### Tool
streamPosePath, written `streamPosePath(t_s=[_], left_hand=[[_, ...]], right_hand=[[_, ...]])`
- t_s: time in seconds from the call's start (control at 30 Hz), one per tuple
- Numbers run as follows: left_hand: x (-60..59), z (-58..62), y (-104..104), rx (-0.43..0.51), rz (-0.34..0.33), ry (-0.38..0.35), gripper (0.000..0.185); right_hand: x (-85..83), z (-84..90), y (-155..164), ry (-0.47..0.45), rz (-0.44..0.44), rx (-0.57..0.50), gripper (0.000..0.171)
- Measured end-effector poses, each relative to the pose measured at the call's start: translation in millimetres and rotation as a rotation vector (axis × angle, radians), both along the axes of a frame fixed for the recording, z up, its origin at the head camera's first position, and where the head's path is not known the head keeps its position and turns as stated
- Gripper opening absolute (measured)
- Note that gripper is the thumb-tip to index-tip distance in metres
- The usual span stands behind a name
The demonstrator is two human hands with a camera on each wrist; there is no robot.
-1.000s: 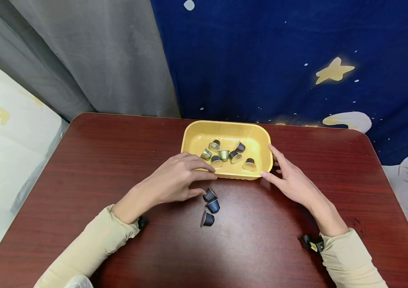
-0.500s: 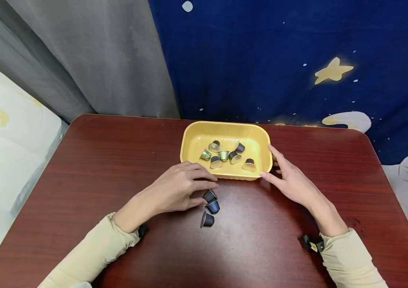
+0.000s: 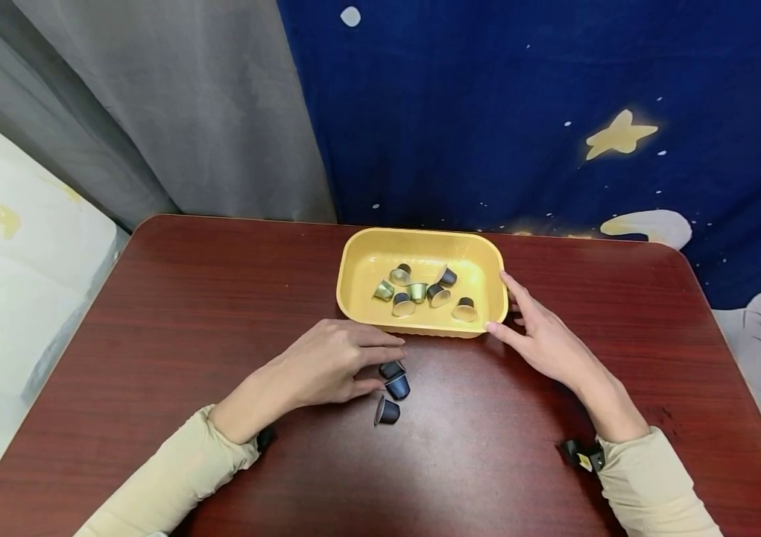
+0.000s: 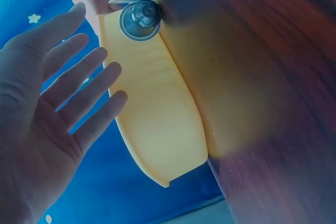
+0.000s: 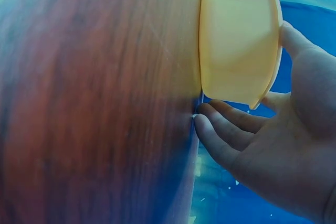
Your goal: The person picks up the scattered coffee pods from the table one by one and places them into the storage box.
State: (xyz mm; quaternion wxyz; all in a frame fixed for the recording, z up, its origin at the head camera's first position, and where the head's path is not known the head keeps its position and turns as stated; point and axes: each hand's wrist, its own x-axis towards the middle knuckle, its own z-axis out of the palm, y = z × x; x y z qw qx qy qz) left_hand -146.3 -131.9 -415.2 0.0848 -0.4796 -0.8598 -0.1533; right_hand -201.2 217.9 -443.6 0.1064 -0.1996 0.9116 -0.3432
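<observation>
L hand [image 3: 326,364] slid back from yellow tray [image 3: 360,262] onto dark capsules [image 3: 391,368], fingers relaxed, touching. R hand [image 3: 544,339] unchanged, fingers straight against tray corner.

From the head view we look forward and down over the dark red table [image 3: 152,313], far enough back to take in both forearms, the yellow tray [image 3: 355,262] and the blue curtain [image 3: 554,112] behind. The two wrist views sit low, almost on the tabletop, each very close behind its own palm, the left hand [image 4: 47,124] and the right hand [image 5: 283,145]. All three share the tray's outer wall [image 4: 157,114] [image 5: 236,35] and the tabletop.
</observation>
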Motion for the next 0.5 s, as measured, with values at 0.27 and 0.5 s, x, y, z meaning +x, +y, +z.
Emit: streamPosePath(t_s=[0.27, 0.5], left_hand=[[1.6, -4.5, 0.5, -0.046, 0.024, -0.025, 0.048], [1.0, -9.0, 2.5, -0.099, 0.040, 0.000, 0.047]], right_hand=[[0.1, -0.9, 0.2, 0.006, 0.003, -0.004, 0.084], [0.2, -0.8, 0.0, 0.012, 0.004, -0.009, 0.084]])
